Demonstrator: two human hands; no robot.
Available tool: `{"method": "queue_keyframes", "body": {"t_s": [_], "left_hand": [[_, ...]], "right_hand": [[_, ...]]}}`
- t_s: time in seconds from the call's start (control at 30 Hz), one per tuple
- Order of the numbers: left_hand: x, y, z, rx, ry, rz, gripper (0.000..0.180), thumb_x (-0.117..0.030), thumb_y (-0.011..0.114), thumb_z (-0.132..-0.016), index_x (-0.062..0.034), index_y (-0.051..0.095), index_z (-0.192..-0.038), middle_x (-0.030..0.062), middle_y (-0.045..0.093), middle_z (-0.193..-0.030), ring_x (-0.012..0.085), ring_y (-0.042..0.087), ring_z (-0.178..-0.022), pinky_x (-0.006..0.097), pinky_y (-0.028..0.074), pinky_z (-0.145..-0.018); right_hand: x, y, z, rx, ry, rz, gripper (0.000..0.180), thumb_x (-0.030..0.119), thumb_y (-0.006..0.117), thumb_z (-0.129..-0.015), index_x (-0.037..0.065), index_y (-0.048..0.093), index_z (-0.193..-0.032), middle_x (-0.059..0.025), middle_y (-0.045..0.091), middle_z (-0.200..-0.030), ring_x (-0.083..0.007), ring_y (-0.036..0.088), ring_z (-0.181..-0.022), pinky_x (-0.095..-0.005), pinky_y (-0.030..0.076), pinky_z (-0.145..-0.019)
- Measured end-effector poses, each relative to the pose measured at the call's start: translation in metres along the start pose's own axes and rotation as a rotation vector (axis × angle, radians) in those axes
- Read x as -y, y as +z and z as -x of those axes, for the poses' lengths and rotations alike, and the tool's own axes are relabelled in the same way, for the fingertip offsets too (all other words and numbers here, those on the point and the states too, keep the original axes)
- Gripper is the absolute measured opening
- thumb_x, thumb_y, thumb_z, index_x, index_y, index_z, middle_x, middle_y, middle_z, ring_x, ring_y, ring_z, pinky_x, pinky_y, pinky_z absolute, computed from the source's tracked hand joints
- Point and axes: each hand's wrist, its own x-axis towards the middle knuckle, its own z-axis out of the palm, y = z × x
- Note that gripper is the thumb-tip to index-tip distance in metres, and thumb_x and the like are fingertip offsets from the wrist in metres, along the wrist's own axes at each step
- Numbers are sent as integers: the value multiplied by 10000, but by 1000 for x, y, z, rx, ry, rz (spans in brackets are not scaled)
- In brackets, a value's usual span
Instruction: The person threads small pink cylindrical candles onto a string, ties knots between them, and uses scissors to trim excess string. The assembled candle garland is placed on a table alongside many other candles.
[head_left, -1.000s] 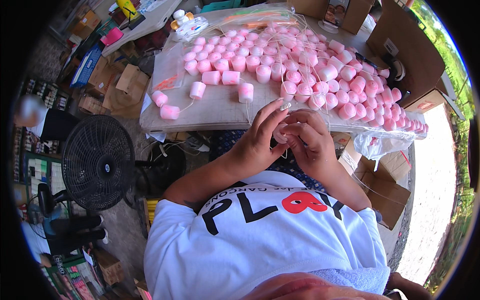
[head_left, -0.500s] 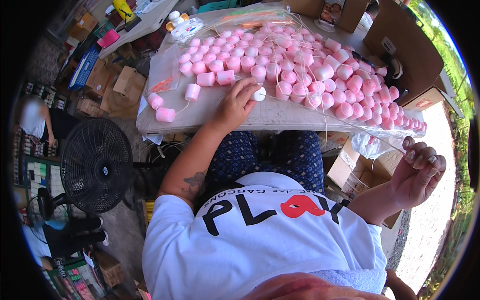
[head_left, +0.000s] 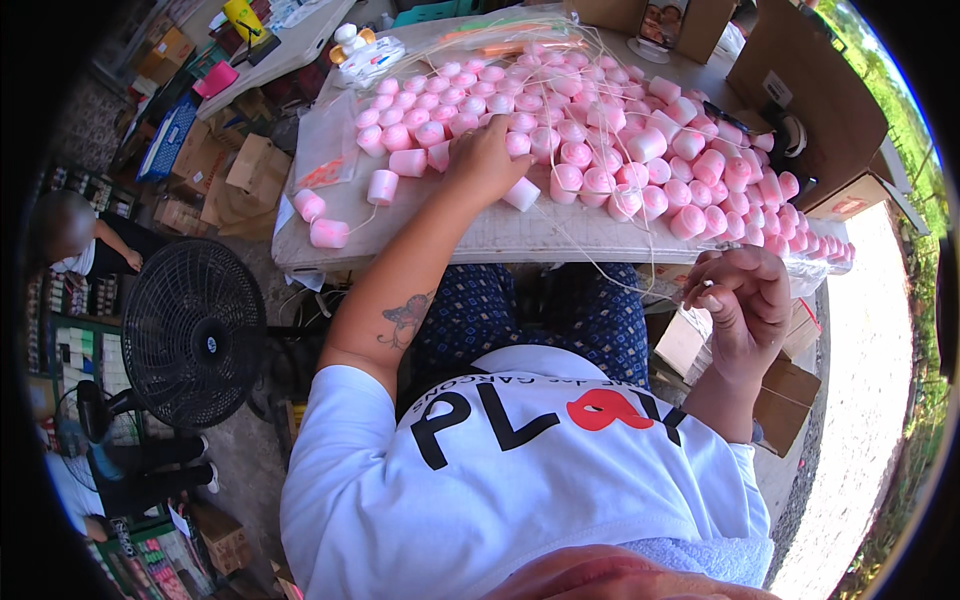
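Many pink-and-white cup-shaped pieces [head_left: 575,155] cover the table [head_left: 400,238], several of them lying on their sides, with thin pale cord running among them. My left hand [head_left: 488,160] reaches over the near edge of the cluster, its fingers mostly hidden behind its back. Just beside its wrist a piece with its white end showing [head_left: 521,194] lies tilted on the table. From there the cord [head_left: 600,268] sags past the table edge toward my right hand [head_left: 740,300]. That hand is raised in front of my body, closed in a pinch, with a small white bit at the fingertips.
Cardboard boxes [head_left: 810,110] stand at the table's right and back, near a small screen or picture on a stand [head_left: 662,25]. A black fan [head_left: 195,335] is on my left. Two people are farther left, one seated [head_left: 75,230]. Open boxes [head_left: 785,395] sit below on the right.
My left hand has let go of the white-ended piece and moved up over the cluster. My right hand has come left and inward, and the once-taut cord now hangs slack.
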Motion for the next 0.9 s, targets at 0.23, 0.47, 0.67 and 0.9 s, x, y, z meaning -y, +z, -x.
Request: {"method": "queue_keyframes", "body": {"t_s": [0.23,0.47,0.67,0.9], "left_hand": [[-9,-12,42,-299,287,555,332,-73,679,-775,-50,577,-1090,107,581,-1051,258,576,-1011,356,485,-842],[-41,-48,119,1,474,750,339,-30,753,-755,-62,634,-1072,87,491,-996,208,513,-921,297,460,-793],[-41,-44,121,-66,518,831,198,-17,704,-806,-45,656,-996,94,488,-1034,149,534,-870,262,476,-763],[-39,-52,112,-147,601,628,254,16,687,-792,-31,595,-1024,113,483,-1062,182,509,-956,293,445,-842]], "right_hand": [[-28,7,-2,79,136,241,156,-49,657,-849,-41,590,-988,-87,664,-915,-118,634,-875,-236,496,-777],[-41,40,-7,225,302,97,144,-28,631,-877,-21,534,-982,-70,652,-882,-112,644,-811,-246,520,-719],[-38,51,-6,343,165,188,175,-30,632,-875,-19,506,-995,-77,641,-915,-130,648,-801,-254,529,-723],[-30,45,-9,314,88,469,115,-11,684,-829,5,636,-931,-84,624,-853,-160,644,-775,-271,522,-674]]}}
